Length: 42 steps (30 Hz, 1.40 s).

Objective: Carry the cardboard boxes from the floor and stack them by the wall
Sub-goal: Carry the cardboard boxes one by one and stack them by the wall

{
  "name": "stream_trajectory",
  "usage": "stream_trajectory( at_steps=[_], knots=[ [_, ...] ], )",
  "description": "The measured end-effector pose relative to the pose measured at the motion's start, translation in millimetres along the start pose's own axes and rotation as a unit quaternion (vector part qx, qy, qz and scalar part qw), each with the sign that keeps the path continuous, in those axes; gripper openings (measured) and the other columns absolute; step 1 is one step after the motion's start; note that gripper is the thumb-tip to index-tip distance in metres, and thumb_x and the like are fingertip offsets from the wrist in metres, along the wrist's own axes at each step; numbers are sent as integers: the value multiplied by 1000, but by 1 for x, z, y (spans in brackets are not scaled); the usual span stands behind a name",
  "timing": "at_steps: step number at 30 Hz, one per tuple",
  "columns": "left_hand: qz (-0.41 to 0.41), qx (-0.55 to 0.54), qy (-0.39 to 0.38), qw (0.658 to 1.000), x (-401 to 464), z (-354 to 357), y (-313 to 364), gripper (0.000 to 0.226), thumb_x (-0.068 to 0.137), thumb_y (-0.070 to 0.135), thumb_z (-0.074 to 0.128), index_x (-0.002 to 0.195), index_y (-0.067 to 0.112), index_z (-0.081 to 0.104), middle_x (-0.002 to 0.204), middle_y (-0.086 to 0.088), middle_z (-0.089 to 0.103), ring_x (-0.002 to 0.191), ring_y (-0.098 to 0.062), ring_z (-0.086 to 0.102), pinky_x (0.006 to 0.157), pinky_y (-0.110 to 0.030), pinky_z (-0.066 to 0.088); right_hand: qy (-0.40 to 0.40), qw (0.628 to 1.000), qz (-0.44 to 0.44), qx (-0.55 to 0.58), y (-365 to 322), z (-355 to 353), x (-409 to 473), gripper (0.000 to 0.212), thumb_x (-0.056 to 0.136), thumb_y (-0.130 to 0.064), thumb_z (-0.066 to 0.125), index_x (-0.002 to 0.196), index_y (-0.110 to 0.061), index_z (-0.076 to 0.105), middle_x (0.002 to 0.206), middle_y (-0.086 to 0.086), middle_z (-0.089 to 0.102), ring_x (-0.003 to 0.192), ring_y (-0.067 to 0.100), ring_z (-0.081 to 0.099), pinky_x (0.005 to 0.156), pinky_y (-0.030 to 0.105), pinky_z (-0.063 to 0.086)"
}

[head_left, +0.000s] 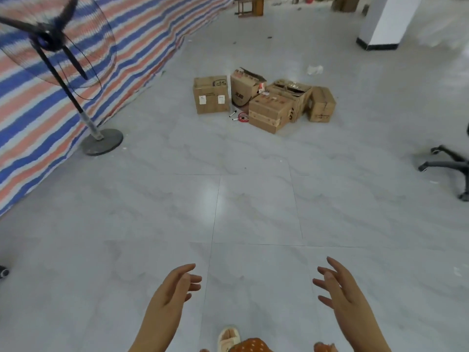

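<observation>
Grey tiled floor (253,204) fills the frame, striped tarp (132,47) hung along the upper left. Bottom centre: left hand (170,293) and right hand (340,290) both held out, fingers spread and relaxed, holding nothing, well apart from each other. A slipper (228,339) shows between them at the bottom edge. Mid left: standing fan (63,69) on a round base, just beside the tarp. Right edge: black chair base (449,166) with castors. Upper centre: boxes (264,102) clustered on the floor, five or so, some touching, one with open flaps; well apart from the hands. Small red item lies by their front edge. Upper right: white pillar (385,21). Top centre: wooden stool (250,7), blurred.
</observation>
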<state>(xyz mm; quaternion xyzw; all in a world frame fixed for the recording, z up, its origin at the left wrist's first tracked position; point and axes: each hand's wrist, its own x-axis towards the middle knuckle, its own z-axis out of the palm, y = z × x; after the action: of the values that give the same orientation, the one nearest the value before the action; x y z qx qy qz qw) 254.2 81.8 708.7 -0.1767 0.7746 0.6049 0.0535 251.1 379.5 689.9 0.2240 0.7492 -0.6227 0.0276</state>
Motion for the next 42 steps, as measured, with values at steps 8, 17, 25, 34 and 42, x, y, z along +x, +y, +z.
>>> stream_trajectory(
  at_steps=[8, 17, 25, 34, 42],
  knots=[
    [28, 11, -75, 997, 167, 56, 79, 27, 100, 16, 40, 108, 23, 65, 96, 3, 73, 88, -12, 69, 81, -30, 50, 95, 993, 31, 59, -45, -9, 122, 32, 99, -21, 40, 131, -22, 46, 117, 2, 60, 100, 20, 63, 84, 38, 51],
    [-2, -39, -70, 997, 314, 198, 153, 26, 100, 19, 40, 107, 20, 65, 93, -1, 74, 87, -17, 70, 78, -32, 51, 130, 978, 74, 143, -92, -91, 323, 29, 100, -21, 41, 127, -19, 51, 115, 8, 63, 100, 26, 64, 86, 46, 50],
    [-11, -22, -88, 996, 424, 306, 223, 25, 98, 22, 38, 105, 24, 63, 90, 4, 74, 85, -13, 70, 70, -25, 52, 100, 990, 32, 96, -142, -149, 483, 26, 100, -25, 42, 123, -33, 53, 113, -5, 66, 100, 14, 67, 82, 37, 54],
    [-19, -25, -68, 997, 594, 383, 291, 24, 99, 24, 38, 106, 22, 61, 100, -7, 69, 94, -23, 66, 83, -34, 51, 111, 989, 51, 88, -174, -154, 668, 27, 100, -21, 42, 124, -29, 52, 111, -4, 65, 97, 14, 67, 79, 36, 55],
    [13, -21, -77, 997, 769, 428, 389, 27, 100, 24, 38, 107, 24, 64, 96, -2, 72, 90, -16, 69, 81, -28, 51, 121, 988, 35, 87, -259, -136, 844, 26, 100, -26, 41, 125, -28, 49, 114, 0, 62, 101, 21, 64, 82, 38, 54]
  ],
)
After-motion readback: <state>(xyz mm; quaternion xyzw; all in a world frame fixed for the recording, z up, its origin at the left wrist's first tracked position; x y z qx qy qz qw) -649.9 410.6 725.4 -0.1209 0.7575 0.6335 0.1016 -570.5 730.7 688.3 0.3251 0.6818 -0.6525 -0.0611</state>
